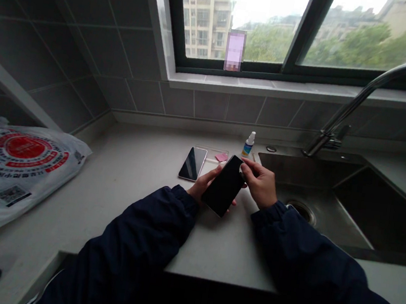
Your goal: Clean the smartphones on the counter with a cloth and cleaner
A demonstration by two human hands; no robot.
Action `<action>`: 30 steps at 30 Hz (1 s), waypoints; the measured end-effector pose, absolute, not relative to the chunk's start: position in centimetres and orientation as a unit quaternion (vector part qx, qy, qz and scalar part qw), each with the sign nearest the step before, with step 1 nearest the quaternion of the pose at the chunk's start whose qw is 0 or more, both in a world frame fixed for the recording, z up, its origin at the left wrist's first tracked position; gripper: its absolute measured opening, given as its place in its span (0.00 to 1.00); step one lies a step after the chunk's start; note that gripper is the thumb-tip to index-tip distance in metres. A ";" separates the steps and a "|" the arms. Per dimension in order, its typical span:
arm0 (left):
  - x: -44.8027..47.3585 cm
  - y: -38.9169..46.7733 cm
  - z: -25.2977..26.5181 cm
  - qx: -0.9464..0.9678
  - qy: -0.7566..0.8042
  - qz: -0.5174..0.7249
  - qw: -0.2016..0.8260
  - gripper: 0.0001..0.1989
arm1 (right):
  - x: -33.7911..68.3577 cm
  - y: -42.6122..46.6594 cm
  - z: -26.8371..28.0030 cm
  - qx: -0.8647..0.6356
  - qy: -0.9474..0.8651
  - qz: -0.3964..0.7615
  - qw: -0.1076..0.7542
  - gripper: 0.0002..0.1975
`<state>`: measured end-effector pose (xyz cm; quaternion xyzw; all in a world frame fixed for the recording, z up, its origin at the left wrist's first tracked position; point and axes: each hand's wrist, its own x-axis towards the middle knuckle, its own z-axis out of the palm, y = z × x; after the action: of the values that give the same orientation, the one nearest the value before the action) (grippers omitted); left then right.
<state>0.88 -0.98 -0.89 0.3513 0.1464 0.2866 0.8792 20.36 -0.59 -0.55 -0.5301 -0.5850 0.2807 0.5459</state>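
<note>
A black smartphone (224,187) rests in my left hand (199,184), tilted, its dark screen facing up above the counter. My left fingers wrap around its edges and underside. At the phone's upper right corner, my right hand (263,186) pinches a small white piece (242,167), too small to name for sure. A second smartphone (193,163) with a light edge lies on the counter to the left. Behind the held phone are a pink piece (220,157), a clear phone case (211,150) and a small bottle (248,144) with a white cap and blue label.
A steel sink (316,202) with a tall chrome faucet (347,103) is on the right. On the left, a white plastic bag (17,167) with red and black print lies on the pale counter (111,170). A window (242,27) stands behind.
</note>
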 end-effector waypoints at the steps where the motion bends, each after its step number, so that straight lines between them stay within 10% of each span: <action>1: 0.9 -1.0 -1.0 0.354 0.149 0.270 0.883 0.32 | 20.3 -0.6 -0.4 -0.526 -0.578 0.292 0.552 0.25; 30: 0.9 -1.0 -0.6 0.358 0.135 0.289 0.878 0.33 | 20.0 -0.6 0.0 -0.488 -0.468 0.418 0.607 0.25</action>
<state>0.91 -1.05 -0.62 0.3578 0.1353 0.2887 0.8777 19.97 -0.64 -0.04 -0.4877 -0.4680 0.4184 0.6066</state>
